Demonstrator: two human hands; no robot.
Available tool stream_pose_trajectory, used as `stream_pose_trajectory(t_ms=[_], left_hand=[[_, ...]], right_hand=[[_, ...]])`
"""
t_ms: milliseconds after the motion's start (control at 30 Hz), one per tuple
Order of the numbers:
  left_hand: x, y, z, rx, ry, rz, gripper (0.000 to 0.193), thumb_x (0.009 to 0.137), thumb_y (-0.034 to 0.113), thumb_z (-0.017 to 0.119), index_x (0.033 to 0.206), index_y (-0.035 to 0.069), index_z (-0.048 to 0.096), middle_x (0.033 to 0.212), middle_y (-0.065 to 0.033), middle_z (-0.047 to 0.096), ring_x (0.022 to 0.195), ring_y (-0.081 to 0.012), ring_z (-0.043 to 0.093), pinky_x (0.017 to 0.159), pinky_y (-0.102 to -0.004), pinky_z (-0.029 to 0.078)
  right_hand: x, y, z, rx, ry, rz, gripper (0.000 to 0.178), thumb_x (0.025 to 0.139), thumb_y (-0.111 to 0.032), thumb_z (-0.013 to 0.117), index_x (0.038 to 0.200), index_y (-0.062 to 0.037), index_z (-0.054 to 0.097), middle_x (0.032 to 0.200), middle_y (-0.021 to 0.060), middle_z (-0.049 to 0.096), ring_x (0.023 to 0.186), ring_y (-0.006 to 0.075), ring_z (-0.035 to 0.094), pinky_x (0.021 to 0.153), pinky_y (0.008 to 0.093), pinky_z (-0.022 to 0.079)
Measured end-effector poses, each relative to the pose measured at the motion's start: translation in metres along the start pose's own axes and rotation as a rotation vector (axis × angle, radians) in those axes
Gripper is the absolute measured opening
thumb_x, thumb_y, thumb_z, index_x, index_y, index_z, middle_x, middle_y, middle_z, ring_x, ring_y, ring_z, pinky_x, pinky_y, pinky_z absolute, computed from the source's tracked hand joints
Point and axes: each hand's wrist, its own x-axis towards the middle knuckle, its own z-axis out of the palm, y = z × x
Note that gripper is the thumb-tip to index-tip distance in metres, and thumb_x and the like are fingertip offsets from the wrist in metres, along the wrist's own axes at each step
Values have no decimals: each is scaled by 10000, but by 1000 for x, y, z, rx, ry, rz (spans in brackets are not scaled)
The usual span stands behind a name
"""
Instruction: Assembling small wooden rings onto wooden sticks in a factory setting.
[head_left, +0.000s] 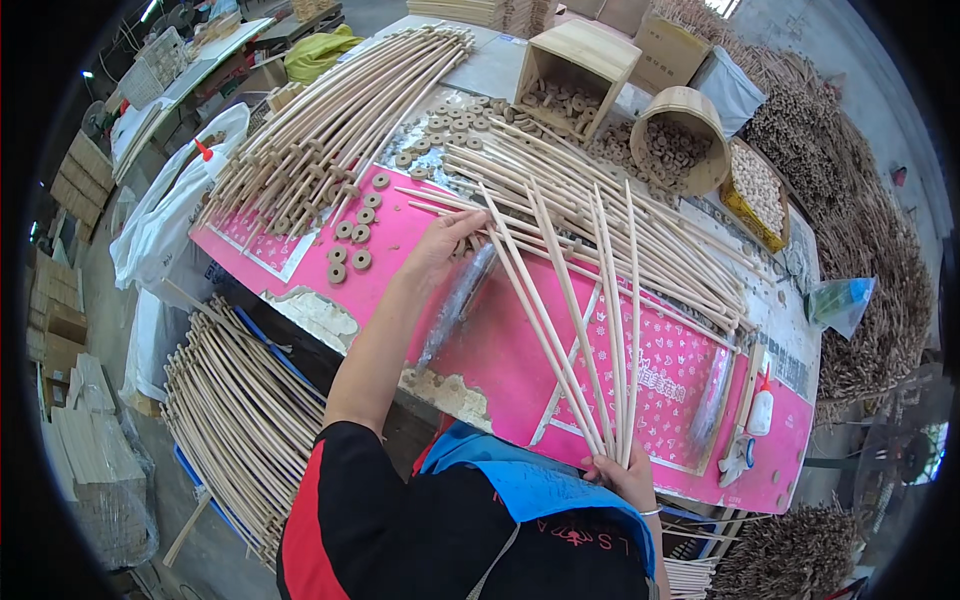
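Note:
Fanned upward from my right hand (622,478) are several long thin wooden sticks (566,330), gripped by their lower ends near the table's front edge. My left hand (450,240) is closed beside the upper tips of this fan. Small brownish wooden discs (474,243) show at its fingers, partly hidden. Loose discs with centre holes (361,260) lie on the pink sheet to the left of my left forearm. Beyond the fan, a row of more sticks (640,250) lies slantwise across the table.
A big stack of sticks with discs (330,130) lies far left. A wooden box (580,60) and a round wooden tub (690,130) hold discs at the back. A white glue bottle (761,410) stands right. Bundled sticks (235,420) fill the lower left.

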Motion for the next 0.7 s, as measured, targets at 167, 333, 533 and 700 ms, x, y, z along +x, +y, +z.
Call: stream_pose_trajectory(t_ms=[167, 333, 533, 700], left_hand=[[-7, -11, 21, 15, -131, -66, 204, 937, 242, 656, 1023, 64, 705, 842, 8, 697, 657, -25, 587, 529, -176, 422], [-46, -41, 84, 128, -134, -187, 270, 916, 298, 685, 1082, 86, 704, 778, 36, 639, 624, -32, 530, 564, -196, 394], [-1, -23, -5, -304, 52, -51, 378, 1033, 356, 439, 1184, 47, 595, 963, -66, 673, 732, -130, 627, 549, -214, 474], [17, 6, -35, -355, 129, 45, 390, 1044, 333, 407, 1222, 29, 574, 1017, -103, 673, 750, -168, 636, 557, -249, 511]], right_hand=[[12, -28, 6, -97, 97, -153, 346, 884, -65, 644, 1187, 13, 497, 884, 141, 711, 661, 172, 690, 527, 224, 485], [32, -50, 10, -153, 173, -299, 350, 885, -68, 632, 1195, 25, 498, 864, 157, 702, 644, 167, 678, 516, 218, 492], [31, -43, 5, -196, 205, -349, 310, 888, -43, 622, 1169, 36, 517, 856, 149, 700, 638, 154, 670, 541, 223, 515], [30, -31, 1, -327, 223, -394, 289, 876, -12, 623, 1146, 33, 531, 855, 135, 697, 667, 151, 667, 584, 256, 531]])
